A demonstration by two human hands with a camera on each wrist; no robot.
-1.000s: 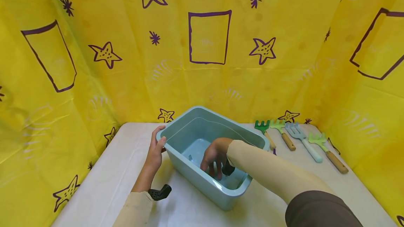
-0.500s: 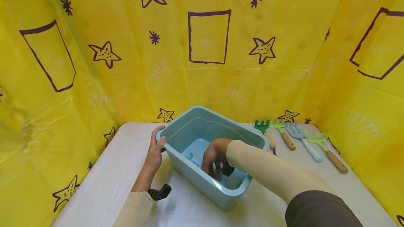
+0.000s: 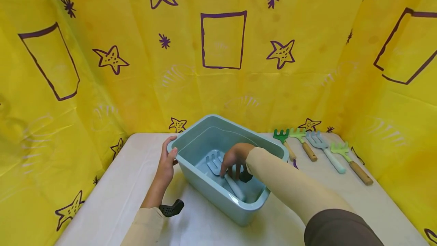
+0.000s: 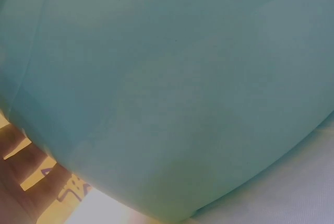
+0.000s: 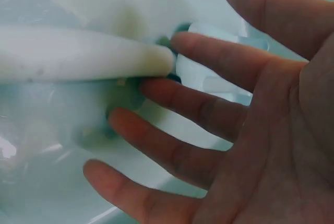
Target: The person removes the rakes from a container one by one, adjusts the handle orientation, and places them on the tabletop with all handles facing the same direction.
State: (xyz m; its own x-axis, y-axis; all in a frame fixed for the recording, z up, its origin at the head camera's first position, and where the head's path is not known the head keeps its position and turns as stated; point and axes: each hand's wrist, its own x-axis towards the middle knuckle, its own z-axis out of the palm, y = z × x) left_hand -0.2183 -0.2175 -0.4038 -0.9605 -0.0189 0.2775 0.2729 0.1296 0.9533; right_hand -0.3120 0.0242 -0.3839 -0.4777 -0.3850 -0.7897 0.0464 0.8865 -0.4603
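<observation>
A light blue plastic tub [image 3: 211, 193] stands at an angle on the table. My left hand [image 3: 167, 162] grips the rim at its left corner, thumb over the edge; in the left wrist view the fingers [image 4: 26, 172] show against the tub wall. Inside the tub lies a blue garden hand fork [image 3: 235, 187], tines toward the far left, pale handle toward the near right. My right hand [image 3: 235, 158] is down in the tub over the fork's neck. In the right wrist view its fingers are spread, with fingertips right at the end of the handle [image 5: 78, 54].
On the table's right side lie a dark green rake [image 3: 282, 135], a light green rake [image 3: 308, 151], a blue fork [image 3: 319, 141] and another light green rake [image 3: 362, 172]. A yellow patterned cloth [image 3: 222, 90] walls the white tabletop [image 3: 136, 170] at back and sides.
My right hand has lifted slightly and spread, uncovering the fork in the tub, which was mostly hidden before. The left hand keeps its hold on the rim.
</observation>
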